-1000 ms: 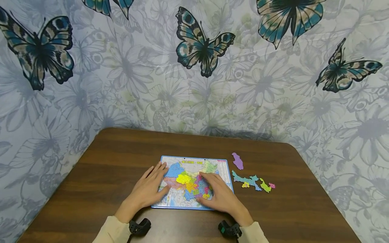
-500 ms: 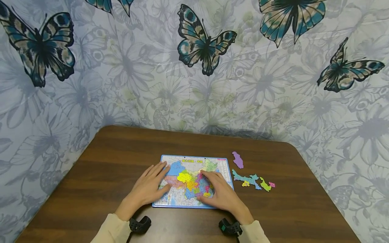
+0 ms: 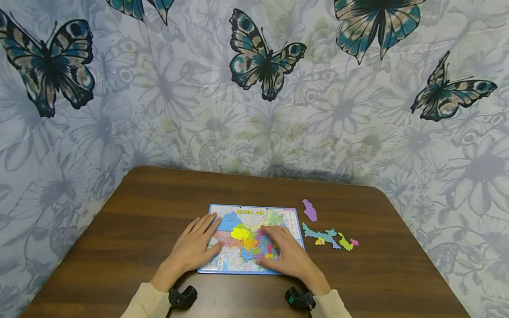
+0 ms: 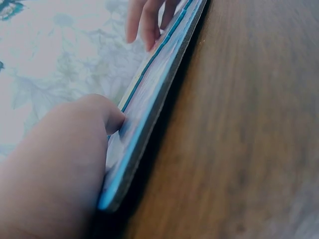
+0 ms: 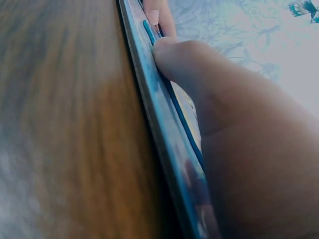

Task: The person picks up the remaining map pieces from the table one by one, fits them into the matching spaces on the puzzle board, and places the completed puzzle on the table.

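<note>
A map puzzle board point(image 3: 234, 266) with a blue rim and many-coloured pieces lies flat on the table in the head view. My left hand point(image 3: 194, 245) rests on its left side, fingers straight and thumb spread toward the middle. Over the right side lies my right hand point(image 3: 289, 253), thumb and fingers apart, covering part of the coloured map. Neither hand grips anything. Seen from the left wrist, the left thumb point(image 4: 75, 134) touches the board's surface point(image 4: 142, 124) near its edge. In the right wrist view the right thumb point(image 5: 199, 64) touches the board point(image 5: 159, 114) likewise.
Right of the board lie loose map pieces: a purple one point(image 3: 309, 210), a long light-blue one point(image 3: 323, 234), a small yellow one point(image 3: 320, 241), a yellow-green one point(image 3: 345, 242) and a pink one point(image 3: 354, 242). Behind the wooden table point(image 3: 159, 194) hangs a butterfly-patterned cloth point(image 3: 179, 123).
Both hands keep their places on the board and the loose pieces lie as before. Only the head view shifts slightly.
</note>
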Action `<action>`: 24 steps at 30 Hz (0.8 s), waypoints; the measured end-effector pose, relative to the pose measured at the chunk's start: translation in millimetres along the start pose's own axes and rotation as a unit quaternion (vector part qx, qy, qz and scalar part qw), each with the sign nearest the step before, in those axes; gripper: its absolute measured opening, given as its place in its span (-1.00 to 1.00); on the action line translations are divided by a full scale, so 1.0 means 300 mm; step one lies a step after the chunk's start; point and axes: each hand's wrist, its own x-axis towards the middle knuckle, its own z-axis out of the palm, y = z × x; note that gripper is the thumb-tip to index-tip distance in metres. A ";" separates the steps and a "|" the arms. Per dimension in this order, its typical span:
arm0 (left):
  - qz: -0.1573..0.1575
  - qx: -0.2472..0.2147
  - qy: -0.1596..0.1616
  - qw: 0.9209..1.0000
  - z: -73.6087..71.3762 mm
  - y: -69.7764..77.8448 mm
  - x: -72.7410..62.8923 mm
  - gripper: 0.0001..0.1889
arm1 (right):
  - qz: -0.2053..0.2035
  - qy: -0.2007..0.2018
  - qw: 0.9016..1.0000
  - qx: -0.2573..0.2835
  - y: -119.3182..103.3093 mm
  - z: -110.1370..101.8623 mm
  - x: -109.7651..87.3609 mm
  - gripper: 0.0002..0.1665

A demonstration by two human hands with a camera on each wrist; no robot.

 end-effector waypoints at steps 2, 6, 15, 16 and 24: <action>-0.001 -0.003 0.002 1.000 0.002 0.001 0.000 -0.21 | -0.001 0.004 1.000 -0.005 -0.001 -0.001 -0.002 0.06; -0.006 -0.011 0.004 1.000 0.004 0.001 -0.001 -0.20 | -0.006 0.015 1.000 -0.015 -0.001 -0.002 -0.006 0.05; -0.022 -0.023 0.003 0.999 0.002 0.008 -0.014 -0.14 | 0.012 0.042 0.999 -0.014 0.005 -0.014 -0.030 -0.01; -0.022 -0.023 0.003 0.999 0.002 0.009 -0.015 -0.14 | 0.015 0.046 0.999 -0.014 0.009 -0.014 -0.034 -0.04; -0.032 -0.032 -0.003 0.999 -0.002 0.013 -0.013 -0.09 | 0.024 0.084 0.996 -0.021 0.034 -0.026 -0.063 -0.19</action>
